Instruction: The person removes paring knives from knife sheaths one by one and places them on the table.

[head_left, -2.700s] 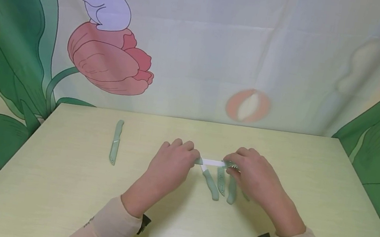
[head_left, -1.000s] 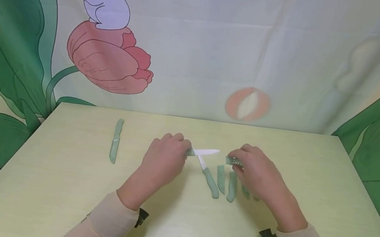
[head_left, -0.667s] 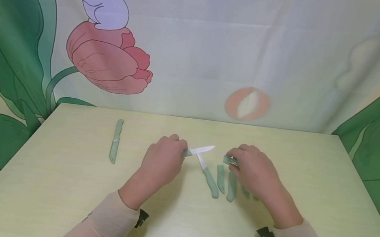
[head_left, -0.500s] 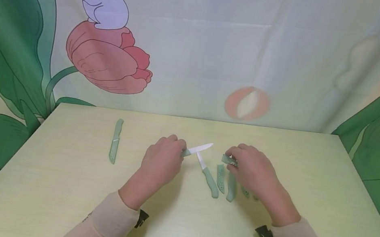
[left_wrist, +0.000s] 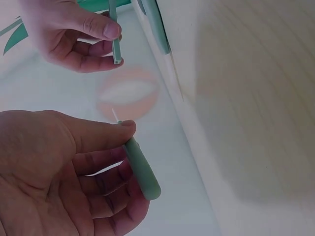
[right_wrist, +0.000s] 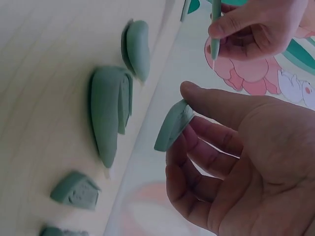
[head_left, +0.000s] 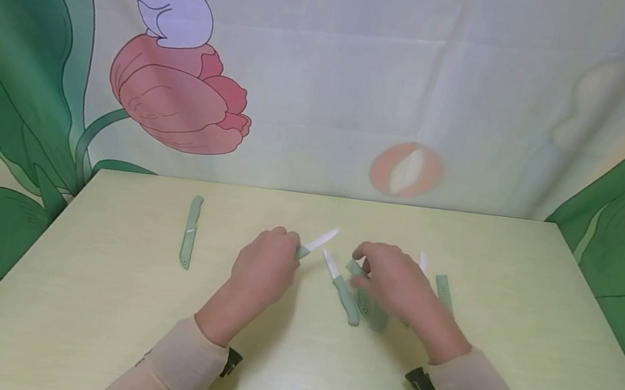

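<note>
My left hand (head_left: 266,262) holds a small knife (head_left: 322,240) by its green handle, the white blade angled up to the right. In the left wrist view, thumb and fingers pinch that handle (left_wrist: 142,169). My right hand (head_left: 394,278) pinches a green knife sheath (right_wrist: 172,125) between thumb and fingers, a short gap from the blade. Below the hands, an unsheathed knife (head_left: 346,301) lies on the table with its tip pointing away. Beside it rests another green sheath (head_left: 363,302), partly hidden by my right hand.
A sheathed green knife (head_left: 190,231) lies alone on the left of the table (head_left: 109,299). Right of my right hand show a white blade (head_left: 423,261) and a green sheath (head_left: 444,290), both partly covered by the arm. A printed curtain (head_left: 316,88) hangs behind.
The knife and sheath, close together in line at first, have come apart. The blade now tilts further away from me, and my right hand has moved left with the sheath.
</note>
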Motion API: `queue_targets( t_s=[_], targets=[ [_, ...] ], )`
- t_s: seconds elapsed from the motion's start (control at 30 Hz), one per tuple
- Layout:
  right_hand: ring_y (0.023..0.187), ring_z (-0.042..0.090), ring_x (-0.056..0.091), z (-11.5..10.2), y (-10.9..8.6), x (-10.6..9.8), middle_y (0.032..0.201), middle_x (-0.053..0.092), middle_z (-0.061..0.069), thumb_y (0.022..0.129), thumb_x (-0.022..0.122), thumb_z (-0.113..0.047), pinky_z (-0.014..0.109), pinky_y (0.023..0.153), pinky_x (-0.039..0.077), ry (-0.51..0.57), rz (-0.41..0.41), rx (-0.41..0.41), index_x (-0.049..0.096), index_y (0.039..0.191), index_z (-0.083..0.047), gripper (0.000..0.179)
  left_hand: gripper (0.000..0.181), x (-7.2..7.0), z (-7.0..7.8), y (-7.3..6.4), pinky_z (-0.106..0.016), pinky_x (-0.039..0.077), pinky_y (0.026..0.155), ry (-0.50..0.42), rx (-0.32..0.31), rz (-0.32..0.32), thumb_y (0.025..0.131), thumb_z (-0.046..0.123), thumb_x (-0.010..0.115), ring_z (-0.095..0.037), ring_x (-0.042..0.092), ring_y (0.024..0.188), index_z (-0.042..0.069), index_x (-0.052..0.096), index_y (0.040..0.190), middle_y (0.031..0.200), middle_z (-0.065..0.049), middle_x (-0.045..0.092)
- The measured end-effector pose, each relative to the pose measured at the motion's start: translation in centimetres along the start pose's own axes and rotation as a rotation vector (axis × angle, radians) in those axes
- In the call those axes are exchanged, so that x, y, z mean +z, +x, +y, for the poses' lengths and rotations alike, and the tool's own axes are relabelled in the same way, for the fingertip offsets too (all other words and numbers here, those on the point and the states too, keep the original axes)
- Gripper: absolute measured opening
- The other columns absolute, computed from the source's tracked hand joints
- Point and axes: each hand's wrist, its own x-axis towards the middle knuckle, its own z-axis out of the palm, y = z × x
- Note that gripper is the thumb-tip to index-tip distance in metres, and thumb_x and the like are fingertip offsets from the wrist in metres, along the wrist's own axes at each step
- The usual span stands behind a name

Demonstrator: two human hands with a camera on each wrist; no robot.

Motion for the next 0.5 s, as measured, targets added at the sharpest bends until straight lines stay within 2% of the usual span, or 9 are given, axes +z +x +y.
queue_targets(
  t_s=[0.23,0.5],
  targets=[
    [0.082,0.018,0.064,-1.1,0.8,0.8,0.101,0.069,0.002,0.098,0.077,-0.02,0.035,0.072,0.054,0.043,-0.027,0.018,0.063,0.137,-0.008,0.043,0.015,0.2,-0.1,0.0,-0.035,0.052,0.058,-0.036,-0.053,-0.031,0.099,0.01,0.075,-0.021,0.055,0.072,-0.002,0.067,0.102,0.085,-0.008,0.056],
    [0.077,0.017,0.063,-2.5,1.5,1.8,0.093,0.069,0.001,0.096,0.078,-0.015,0.034,0.068,0.053,0.063,-0.028,-0.012,0.063,0.133,-0.006,0.042,0.017,0.5,-0.2,0.0,-0.036,0.053,0.059,-0.068,-0.104,-0.043,0.098,0.009,0.076,-0.022,0.056,0.072,-0.003,0.064,0.099,0.087,-0.011,0.059]
  ],
)
